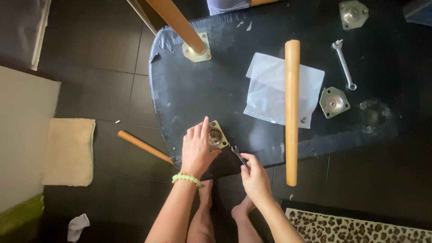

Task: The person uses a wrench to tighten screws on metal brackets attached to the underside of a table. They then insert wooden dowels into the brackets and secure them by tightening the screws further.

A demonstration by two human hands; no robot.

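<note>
Head view, looking down on a black panel (pixel 189 90) laid flat over a dark floor. Left hand (pixel 195 150) at about 7 o'clock of the panel, fingers spread and pressing on a metal plate (pixel 218 136) near the panel's edge, steadying it rather than gripping. Right hand (pixel 255 179) just beside, at 5 o'clock of that plate, fingers pinched closed on a small wrench (pixel 237 152) whose head points up toward the plate's corner. Judged step: working a fastener at the plate, holding the plate down meanwhile; whether tightening or loosening cannot be told. Next move would call for seating the wrench head squarely on the fastener and keeping the plate from turning. At 12 o'clock, a wooden leg (pixel 176 22) stands mounted on another plate. At 2 o'clock, a loose leg (pixel 292 112) lies across a plastic bag (pixel 270 90), with a second wrench (pixel 344 64) and a loose plate (pixel 334 102) further right. Another leg (pixel 144 146) on the floor at 9 o'clock.
</note>
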